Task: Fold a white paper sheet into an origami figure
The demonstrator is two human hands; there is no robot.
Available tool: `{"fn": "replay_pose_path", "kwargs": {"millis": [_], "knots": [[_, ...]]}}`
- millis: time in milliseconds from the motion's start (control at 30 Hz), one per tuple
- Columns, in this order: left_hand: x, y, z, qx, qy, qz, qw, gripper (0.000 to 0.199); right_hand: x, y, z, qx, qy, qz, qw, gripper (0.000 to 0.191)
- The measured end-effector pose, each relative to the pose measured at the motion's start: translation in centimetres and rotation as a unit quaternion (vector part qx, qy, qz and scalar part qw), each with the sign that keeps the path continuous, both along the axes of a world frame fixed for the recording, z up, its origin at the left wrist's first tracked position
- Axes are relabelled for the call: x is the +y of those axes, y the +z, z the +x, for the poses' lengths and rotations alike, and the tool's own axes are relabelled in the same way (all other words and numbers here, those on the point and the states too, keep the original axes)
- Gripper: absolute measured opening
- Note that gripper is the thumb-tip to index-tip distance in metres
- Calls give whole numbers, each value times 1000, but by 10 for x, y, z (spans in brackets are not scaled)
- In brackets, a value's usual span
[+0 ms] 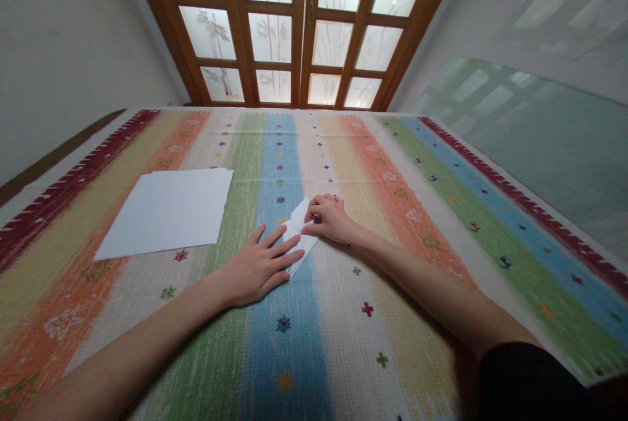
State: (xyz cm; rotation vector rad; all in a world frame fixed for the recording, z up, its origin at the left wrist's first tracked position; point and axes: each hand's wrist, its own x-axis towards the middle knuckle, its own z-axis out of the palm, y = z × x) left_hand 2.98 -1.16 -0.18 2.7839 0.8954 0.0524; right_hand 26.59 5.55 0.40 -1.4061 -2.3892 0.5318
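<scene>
A small folded piece of white paper (pixel 299 217) lies on the striped tablecloth near the middle of the view. My left hand (pixel 260 267) rests flat over its lower left part, the fingers spread and pointing right. At the paper's right side, my right hand (pixel 328 217) has its thumb and fingers pinched together on the paper. The fingers of both hands cover parts of the folded paper, so its full shape is hidden.
A stack of white sheets (pixel 167 212) lies on the left part of the table. The striped tablecloth (pixel 407 369) covers the table. Beyond its far edge stand wooden doors (pixel 301 35) with frosted panes. A pale glass-like panel (pixel 534 140) leans at the right wall.
</scene>
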Motion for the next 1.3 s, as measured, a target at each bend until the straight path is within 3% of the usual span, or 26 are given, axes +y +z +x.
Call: {"fn": "replay_pose_path", "kwargs": {"millis": [367, 700, 833, 933, 1000, 1067, 1300], "knots": [[-15, 7, -4, 24, -45, -36, 998, 74, -1, -7, 4, 29, -7, 20, 999, 17], [-35, 12, -12, 4, -72, -69, 995, 77, -1, -6, 10, 7, -17, 39, 999, 21], [-35, 16, -15, -12, -73, -89, 993, 70, 2, -6, 20, 32, 20, 21, 999, 11], [-22, 14, -14, -74, -31, -87, 993, 54, 4, -5, 23, 33, 43, 19, 998, 9], [-9, 10, -9, -110, 49, -52, 991, 51, 6, -3, 23, 24, 52, 21, 998, 9], [4, 4, -2, -87, 116, -18, 989, 55, 8, -1, 22, 14, 64, 24, 998, 10], [12, -7, 18, -2, 125, 36, 992, 55, 14, 8, 20, -27, 119, 37, 992, 13]]}}
